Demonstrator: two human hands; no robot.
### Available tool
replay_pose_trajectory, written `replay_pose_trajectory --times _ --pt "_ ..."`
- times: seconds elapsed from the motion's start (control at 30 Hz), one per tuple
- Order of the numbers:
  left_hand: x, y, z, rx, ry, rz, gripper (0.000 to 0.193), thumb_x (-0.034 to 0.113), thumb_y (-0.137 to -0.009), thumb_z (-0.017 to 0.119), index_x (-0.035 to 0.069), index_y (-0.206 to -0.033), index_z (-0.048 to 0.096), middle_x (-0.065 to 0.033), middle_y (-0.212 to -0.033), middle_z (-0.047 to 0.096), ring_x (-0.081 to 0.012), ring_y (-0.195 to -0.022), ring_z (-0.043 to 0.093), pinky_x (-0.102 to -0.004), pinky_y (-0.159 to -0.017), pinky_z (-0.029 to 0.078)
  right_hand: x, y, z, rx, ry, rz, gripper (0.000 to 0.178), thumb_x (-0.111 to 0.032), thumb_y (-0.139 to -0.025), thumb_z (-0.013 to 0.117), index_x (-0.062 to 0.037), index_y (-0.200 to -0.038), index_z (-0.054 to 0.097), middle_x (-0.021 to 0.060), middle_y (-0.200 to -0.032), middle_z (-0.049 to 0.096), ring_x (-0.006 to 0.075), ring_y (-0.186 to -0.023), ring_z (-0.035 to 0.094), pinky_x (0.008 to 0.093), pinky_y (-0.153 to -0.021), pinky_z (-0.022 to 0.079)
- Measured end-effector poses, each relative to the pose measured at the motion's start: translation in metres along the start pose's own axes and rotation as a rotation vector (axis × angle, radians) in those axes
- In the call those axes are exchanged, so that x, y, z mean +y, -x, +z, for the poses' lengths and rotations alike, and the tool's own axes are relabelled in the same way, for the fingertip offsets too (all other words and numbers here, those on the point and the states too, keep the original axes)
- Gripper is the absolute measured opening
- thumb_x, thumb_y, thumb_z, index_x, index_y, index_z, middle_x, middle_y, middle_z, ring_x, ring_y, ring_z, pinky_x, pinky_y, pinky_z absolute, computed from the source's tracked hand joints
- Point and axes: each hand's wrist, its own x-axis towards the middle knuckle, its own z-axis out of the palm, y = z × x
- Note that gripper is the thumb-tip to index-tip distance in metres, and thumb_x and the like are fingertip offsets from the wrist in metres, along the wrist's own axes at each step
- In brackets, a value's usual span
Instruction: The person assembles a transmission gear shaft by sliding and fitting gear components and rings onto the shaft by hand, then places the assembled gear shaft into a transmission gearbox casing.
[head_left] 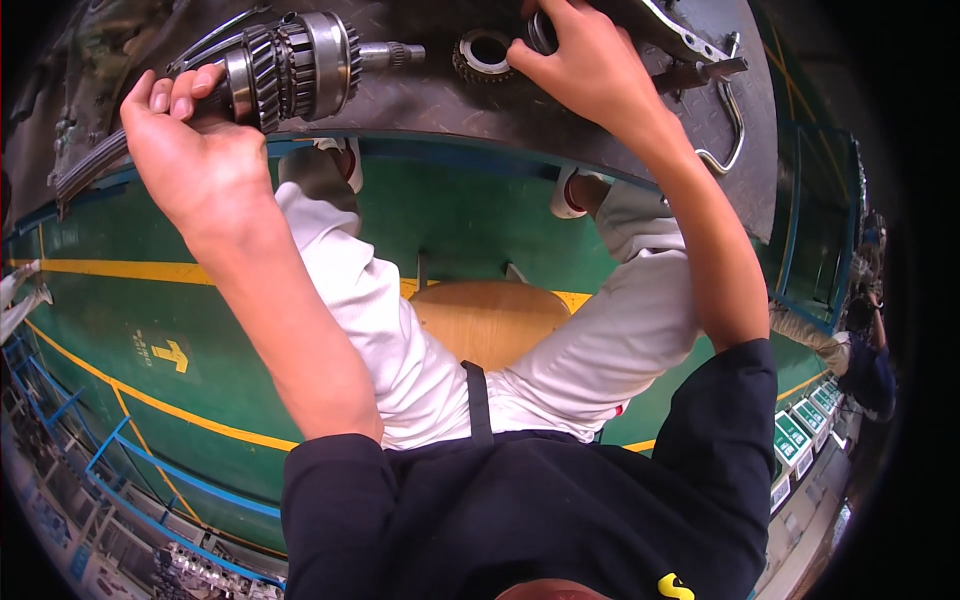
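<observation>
A gear shaft (290, 75) with helical gears, a wide sleeve and a splined tip lies along the steel bench at the upper left. Curled fingers of my left hand (200, 150) close around its left end, beside the gears. Toward the middle, a toothed ring (482, 55) rests on the bench with its bore facing up. Right next to it, my right hand (585, 60) grips a dark metal ring (541, 34) between thumb and fingers. The fingertips are partly hidden at the top edge.
On the right part of the bench top (600, 150) lie a perforated metal bracket (675, 28), a short dark shaft (700, 74) and a bent metal rod (738, 125). I sit on a wooden stool (490, 310). Another person (868, 375) is at the far right.
</observation>
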Motion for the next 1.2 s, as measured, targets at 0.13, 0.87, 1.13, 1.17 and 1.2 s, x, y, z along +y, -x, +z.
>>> replay_pose_trajectory --times 0.13,0.87,1.13,1.17,1.2 --pt "0.004 -0.006 -0.006 0.020 0.036 -0.036 0.033 0.010 -0.093 0.049 0.014 -0.063 0.035 0.0015 -0.056 0.035 -0.0160 -0.061 0.048 -0.0287 -0.070 0.043 -0.004 0.002 -0.008 -0.080 0.039 -0.044 0.041 -0.024 -0.077 0.068 0.0016 -0.108 0.058 0.0276 -0.105 0.060 0.0450 -0.098 0.060 0.0493 -0.086 0.049" --pt "0.005 0.002 0.000 0.112 0.114 -0.060 0.034 0.011 -0.093 0.047 0.017 -0.063 0.034 0.0041 -0.056 0.033 -0.0117 -0.058 0.047 -0.0266 -0.070 0.045 0.000 -0.001 0.006 -0.161 0.157 -0.440 0.066 -0.035 -0.084 0.068 0.0020 -0.134 0.047 0.0236 -0.126 0.054 0.0410 -0.119 0.052 0.0435 -0.101 0.043" --pt "-0.004 0.008 0.006 0.376 0.094 0.073 0.032 0.020 -0.096 0.044 0.016 -0.065 0.035 0.0029 -0.062 0.045 -0.0122 -0.069 0.047 -0.0327 -0.084 0.043 0.003 -0.019 0.058 0.021 0.285 -0.622 0.030 -0.033 -0.093 0.057 -0.0029 -0.091 0.057 0.0138 -0.088 0.062 0.0351 -0.083 0.063 0.0414 -0.085 0.050" --pt "-0.004 0.009 0.007 0.388 0.121 0.051 0.032 0.019 -0.096 0.044 0.016 -0.065 0.035 0.0030 -0.062 0.045 -0.0123 -0.068 0.047 -0.0327 -0.084 0.043 0.005 -0.018 0.055 0.039 0.287 -0.618 0.030 -0.033 -0.093 0.057 -0.0029 -0.091 0.057 0.0138 -0.088 0.062 0.0351 -0.083 0.063 0.0414 -0.085 0.050" --pt "-0.001 0.011 0.005 0.314 0.187 0.030 0.032 0.018 -0.095 0.043 0.015 -0.065 0.036 0.0034 -0.061 0.044 -0.0125 -0.066 0.046 -0.0319 -0.082 0.043 0.000 -0.016 0.049 0.025 0.124 -0.519 0.030 -0.032 -0.092 0.058 -0.0018 -0.090 0.057 0.0152 -0.086 0.062 0.0365 -0.082 0.063 0.0420 -0.082 0.050"
